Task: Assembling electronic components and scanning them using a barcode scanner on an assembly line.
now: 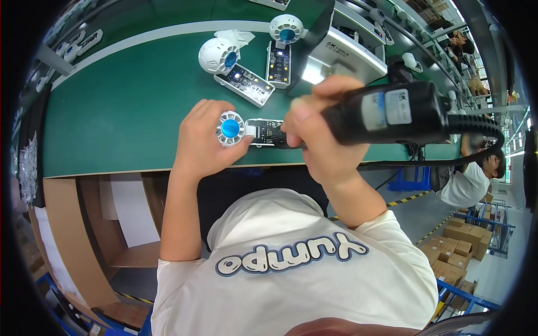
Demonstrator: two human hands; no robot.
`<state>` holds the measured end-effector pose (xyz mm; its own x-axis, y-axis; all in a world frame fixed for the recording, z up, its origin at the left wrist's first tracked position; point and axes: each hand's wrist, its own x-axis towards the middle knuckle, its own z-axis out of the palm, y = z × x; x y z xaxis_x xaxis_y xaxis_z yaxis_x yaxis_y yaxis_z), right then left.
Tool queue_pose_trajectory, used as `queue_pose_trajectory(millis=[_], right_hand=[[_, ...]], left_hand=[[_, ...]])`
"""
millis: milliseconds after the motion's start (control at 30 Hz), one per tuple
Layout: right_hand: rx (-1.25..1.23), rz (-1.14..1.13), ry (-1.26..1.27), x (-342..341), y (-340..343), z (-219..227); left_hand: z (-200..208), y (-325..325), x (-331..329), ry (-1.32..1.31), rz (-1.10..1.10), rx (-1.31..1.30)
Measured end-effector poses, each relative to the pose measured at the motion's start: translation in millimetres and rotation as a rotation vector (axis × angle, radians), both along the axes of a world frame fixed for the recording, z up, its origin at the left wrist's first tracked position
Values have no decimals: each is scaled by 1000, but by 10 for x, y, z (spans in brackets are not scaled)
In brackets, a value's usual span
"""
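My left hand (197,140) grips a round white device head (223,138) with a blue disc at its centre, fingers and thumb on either side. Joined to that head is an opened housing with a dark circuit board (263,132), lying on the green tabletop. My right hand (322,126) is wrapped round a black corded electric screwdriver (386,115), held slantwise. Its front end reaches down to the right part of the board; the fingers hide the exact tip.
Two similar devices lie beyond my hands: one white head (214,56) with its board, another head (286,29) with its board. A metal box-shaped machine (342,53) stands at the back right. A thick cable (482,126) trails right. Cardboard boxes (454,252) and a seated person are at right.
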<state>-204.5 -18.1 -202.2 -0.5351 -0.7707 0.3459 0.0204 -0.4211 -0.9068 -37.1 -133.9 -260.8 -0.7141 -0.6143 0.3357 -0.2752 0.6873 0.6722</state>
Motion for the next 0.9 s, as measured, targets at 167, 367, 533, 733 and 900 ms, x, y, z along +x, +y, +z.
queue_pose_trajectory(millis=[167,367,533,733,900], right_hand=[[18,2,31,59,-47,-71],[11,19,287,139,-155,-72],[-42,171,349,104,-181,-12],[-225,63,-333,-633,416,-11],[-114,-213,-354,-803,807,-301]], left_hand=[[-13,-4,9,11,4,4],[-5,-91,-11,4,20,-43],[98,-90,-3,-8,18,-144],[451,-262,626,-144,-106,43],[750,-1294,1114,-23,109,118]])
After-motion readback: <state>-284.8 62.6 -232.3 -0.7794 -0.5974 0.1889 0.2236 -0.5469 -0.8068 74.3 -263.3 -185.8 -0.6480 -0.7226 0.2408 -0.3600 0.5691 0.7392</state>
